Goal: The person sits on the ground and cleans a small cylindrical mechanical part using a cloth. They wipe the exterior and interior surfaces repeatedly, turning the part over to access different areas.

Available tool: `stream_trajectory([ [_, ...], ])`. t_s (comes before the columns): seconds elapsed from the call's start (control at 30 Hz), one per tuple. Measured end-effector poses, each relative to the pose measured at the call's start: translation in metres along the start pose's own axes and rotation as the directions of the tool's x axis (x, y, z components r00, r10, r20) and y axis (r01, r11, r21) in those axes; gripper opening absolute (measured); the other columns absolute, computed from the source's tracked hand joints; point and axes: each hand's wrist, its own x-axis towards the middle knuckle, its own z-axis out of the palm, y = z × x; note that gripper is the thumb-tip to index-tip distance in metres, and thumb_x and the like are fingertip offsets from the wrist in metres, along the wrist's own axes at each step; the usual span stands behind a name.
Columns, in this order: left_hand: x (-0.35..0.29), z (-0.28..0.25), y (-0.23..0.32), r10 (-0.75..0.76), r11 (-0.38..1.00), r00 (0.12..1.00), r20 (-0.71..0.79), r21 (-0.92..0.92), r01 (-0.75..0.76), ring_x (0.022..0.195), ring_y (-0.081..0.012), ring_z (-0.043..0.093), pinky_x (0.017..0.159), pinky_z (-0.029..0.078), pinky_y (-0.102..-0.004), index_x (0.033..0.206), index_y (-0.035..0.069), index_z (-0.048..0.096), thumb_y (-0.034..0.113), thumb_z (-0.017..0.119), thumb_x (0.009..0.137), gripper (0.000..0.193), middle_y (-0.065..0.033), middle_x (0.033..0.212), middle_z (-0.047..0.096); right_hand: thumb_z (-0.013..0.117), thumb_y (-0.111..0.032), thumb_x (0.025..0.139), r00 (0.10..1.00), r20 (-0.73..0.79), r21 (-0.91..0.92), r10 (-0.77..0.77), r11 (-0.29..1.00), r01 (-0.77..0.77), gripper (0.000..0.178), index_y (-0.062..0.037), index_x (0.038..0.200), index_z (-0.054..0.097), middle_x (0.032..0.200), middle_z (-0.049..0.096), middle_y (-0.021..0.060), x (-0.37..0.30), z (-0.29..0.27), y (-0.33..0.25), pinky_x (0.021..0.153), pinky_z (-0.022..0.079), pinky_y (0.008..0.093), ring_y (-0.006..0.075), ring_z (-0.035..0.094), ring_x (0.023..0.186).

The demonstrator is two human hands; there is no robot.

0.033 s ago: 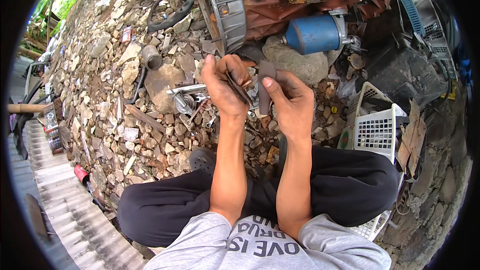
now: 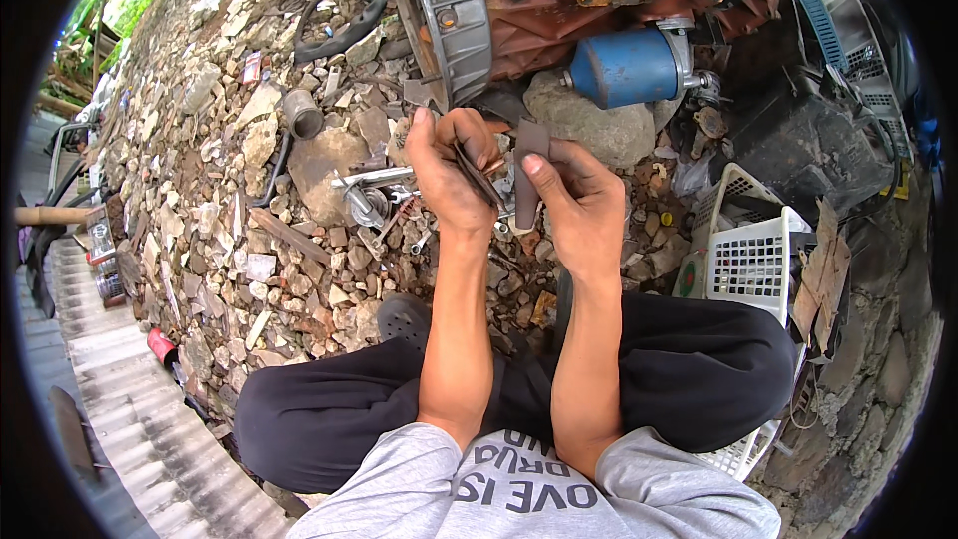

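Note:
My left hand [image 2: 447, 185] is raised in front of me, its thumb up and its fingers curled round a thin dark flat piece [image 2: 481, 178] seen nearly edge-on. Just to the right, my right hand [image 2: 584, 195] pinches a grey-brown strip [image 2: 530, 180] between thumb and fingers; it looks like sandpaper and stands upright. A narrow gap parts the strip from the dark piece. Curled fingers hide part of what each hand holds. Below and left of my left hand, metal tools and small parts, among them a round metal part [image 2: 369, 208], lie on the stones.
Ahead stands a large reddish-brown machine casing [image 2: 544, 25] with a grey bell-shaped housing [image 2: 457, 25] and a blue canister [image 2: 624, 70]. White plastic baskets [image 2: 748, 265] stand by my right knee. A black hose [image 2: 344, 20] and a metal cup [image 2: 302, 116] lie on rubble. Corrugated sheets [image 2: 140, 369] edge the left.

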Motion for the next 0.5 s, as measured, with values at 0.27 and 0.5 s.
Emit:
stream_trajectory([
  [0.27,0.0,-0.004,-0.003,-0.05,0.992,0.998,-0.044,0.112,0.055,0.051,-0.0131,0.028,0.05,0.022,-0.0291,0.055,0.011,0.033,0.047,0.023,0.099,0.057,-0.0011,0.053,0.032,0.07,-0.007,0.086,0.98,0.017,-0.153,-0.2,0.968,0.2,0.018,0.0035,0.101,0.067,0.084,0.064,0.0079,0.004,0.005,0.009,0.063,0.045,0.0255,0.0116,0.058,0.07],
  [0.5,-0.003,-0.005,-0.003,-0.08,0.982,0.996,-0.05,0.169,0.088,0.05,-0.0114,0.027,0.048,0.022,-0.0289,0.056,0.013,0.031,0.046,0.025,0.099,0.055,0.0014,0.054,0.031,0.068,-0.005,0.087,0.956,-0.001,-0.28,-0.293,0.918,0.281,0.014,0.0033,0.098,0.067,0.084,0.059,0.0059,0.005,0.011,0.012,0.062,0.043,0.0244,0.0103,0.054,0.071],
])
